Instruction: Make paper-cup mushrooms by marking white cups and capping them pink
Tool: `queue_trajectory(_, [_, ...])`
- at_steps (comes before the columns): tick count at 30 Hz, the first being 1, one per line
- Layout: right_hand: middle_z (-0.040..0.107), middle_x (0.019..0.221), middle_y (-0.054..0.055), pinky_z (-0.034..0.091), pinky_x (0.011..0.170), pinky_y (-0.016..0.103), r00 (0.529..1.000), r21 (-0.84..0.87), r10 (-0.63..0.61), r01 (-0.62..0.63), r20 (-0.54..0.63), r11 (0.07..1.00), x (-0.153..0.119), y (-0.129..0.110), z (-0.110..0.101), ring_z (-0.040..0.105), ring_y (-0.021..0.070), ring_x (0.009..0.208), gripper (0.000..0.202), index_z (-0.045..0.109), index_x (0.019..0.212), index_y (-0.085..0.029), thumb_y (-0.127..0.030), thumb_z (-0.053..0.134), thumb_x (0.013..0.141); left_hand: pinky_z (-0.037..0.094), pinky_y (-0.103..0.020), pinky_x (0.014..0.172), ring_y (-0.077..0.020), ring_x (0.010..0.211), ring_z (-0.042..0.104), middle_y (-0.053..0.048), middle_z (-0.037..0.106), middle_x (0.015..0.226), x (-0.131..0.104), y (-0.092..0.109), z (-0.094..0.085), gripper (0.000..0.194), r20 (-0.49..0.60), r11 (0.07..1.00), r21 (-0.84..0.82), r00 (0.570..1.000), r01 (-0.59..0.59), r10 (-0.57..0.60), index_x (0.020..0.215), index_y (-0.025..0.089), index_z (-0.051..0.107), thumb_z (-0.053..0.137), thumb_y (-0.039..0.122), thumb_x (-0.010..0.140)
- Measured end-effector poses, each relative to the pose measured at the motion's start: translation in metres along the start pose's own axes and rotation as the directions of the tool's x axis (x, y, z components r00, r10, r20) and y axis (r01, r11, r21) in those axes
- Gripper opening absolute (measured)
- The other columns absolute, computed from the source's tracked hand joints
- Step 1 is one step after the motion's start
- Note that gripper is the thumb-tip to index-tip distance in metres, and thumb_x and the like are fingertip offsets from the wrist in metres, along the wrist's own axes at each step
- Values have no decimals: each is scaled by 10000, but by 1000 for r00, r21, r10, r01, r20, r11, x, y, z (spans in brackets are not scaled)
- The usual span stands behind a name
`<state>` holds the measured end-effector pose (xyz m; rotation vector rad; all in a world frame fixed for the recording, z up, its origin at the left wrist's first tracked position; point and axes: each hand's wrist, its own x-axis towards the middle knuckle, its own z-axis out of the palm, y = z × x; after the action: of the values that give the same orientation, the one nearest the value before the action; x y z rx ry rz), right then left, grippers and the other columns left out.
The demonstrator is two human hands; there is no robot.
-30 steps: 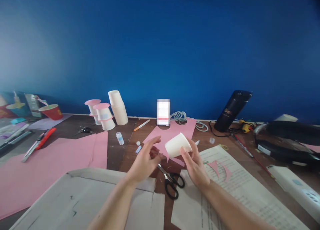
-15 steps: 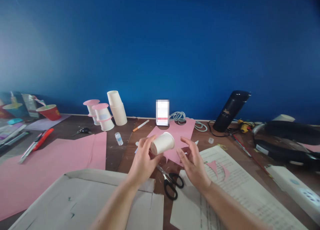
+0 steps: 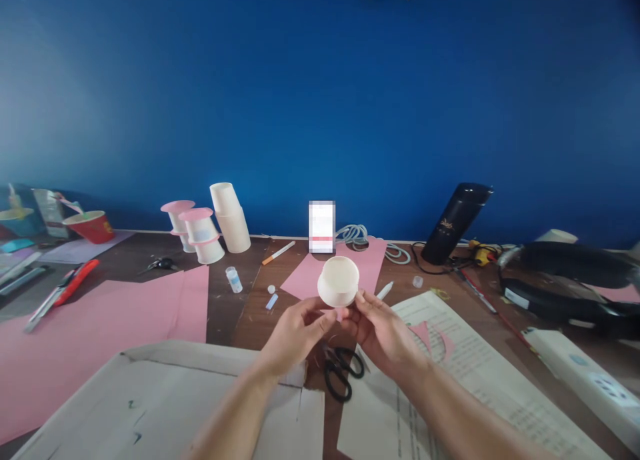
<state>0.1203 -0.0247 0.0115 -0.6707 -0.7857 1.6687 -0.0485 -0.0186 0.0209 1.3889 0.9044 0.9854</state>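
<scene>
A white paper cup (image 3: 339, 283) is held up above the table, tilted so that a round end faces me. My left hand (image 3: 299, 332) grips its lower left edge, thumb and fingers closed on it. At the lower right, my right hand (image 3: 384, 331) pinches the same cup with its fingertips. Just beneath the hands lie black-handled scissors (image 3: 342, 375), their blades mostly hidden. Behind the cup a sheet of pink paper (image 3: 370, 260) lies under a phone (image 3: 322, 227) that stands upright.
At the back left stand pink-topped cup pieces (image 3: 201, 237) and stacked white cups (image 3: 231, 217). White cardboard (image 3: 200, 407) covers the front left, printed paper (image 3: 480, 373) the front right. A black bottle (image 3: 456, 223) leans on the wall; a power strip (image 3: 583, 367) lies far right.
The cup has turned from lying sideways to showing me a round end. My right hand has moved in from beside it and taken hold; my left hand has shifted to its lower edge.
</scene>
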Motion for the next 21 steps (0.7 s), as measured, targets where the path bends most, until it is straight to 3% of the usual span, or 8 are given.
queue_trajectory(2, [644,795,31,526,727,239,997,15,49,-50,51,999,-3,-1,2,620,105,737,217,627,952,-147,-339,611,855,440,-237,664,-131,728,564,-76,662,883,-1,1,4,304,68,978,-205,997,43,-30,1038,161,679,636,341,797])
queue_trajectory(6, [627,756,16,522,676,214,992,-7,107,-106,63,994,-4,2,2,608,94,696,232,625,951,-148,-358,607,853,408,-210,636,-89,663,533,-35,632,768,-1,-1,11,204,55,855,-512,997,78,-58,926,153,689,677,286,772])
queue_trajectory(9, [648,871,32,530,638,248,998,-148,66,-66,-5,987,-3,6,-1,615,115,708,265,609,997,-183,-380,635,821,396,-198,606,-65,580,492,5,568,628,6,-6,8,153,-48,811,-584,995,43,-88,730,133,671,730,274,714])
queue_trajectory(11, [636,1020,39,529,605,246,991,-258,-57,24,-124,966,1,6,-5,614,111,707,306,599,1027,-212,-375,671,779,411,-208,632,-74,601,508,6,585,654,11,-9,2,179,-192,830,-557,977,-29,-95,765,144,678,742,294,693])
queue_trajectory(14, [620,1041,25,498,523,211,877,-384,-346,209,-334,899,9,-3,-16,593,87,647,378,582,1043,-227,-365,709,715,418,-223,684,-94,662,536,-2,624,722,16,-11,-7,250,-408,930,-348,912,-122,-33,844,159,686,725,356,696])
queue_trajectory(18, [614,996,5,495,493,206,665,-503,-579,336,-472,796,20,-29,-35,584,78,614,393,571,1026,-227,-344,699,674,400,-243,656,-132,654,558,-6,636,669,14,-8,-11,268,-505,996,88,860,-28,69,741,168,650,645,436,746])
queue_trajectory(20, [619,974,6,498,480,206,610,-553,-625,338,-488,762,20,-42,-42,587,81,603,398,570,1023,-220,-336,695,663,390,-245,627,-137,620,551,-3,627,636,11,-6,-12,279,-516,982,188,849,-12,110,697,173,627,616,444,763])
queue_trajectory(21, [624,951,6,494,463,206,615,-580,-628,317,-477,751,18,-48,-43,589,87,596,392,574,1013,-214,-336,696,660,385,-245,612,-137,603,545,0,617,618,10,-4,-11,285,-523,978,209,844,-7,118,679,175,617,605,446,768])
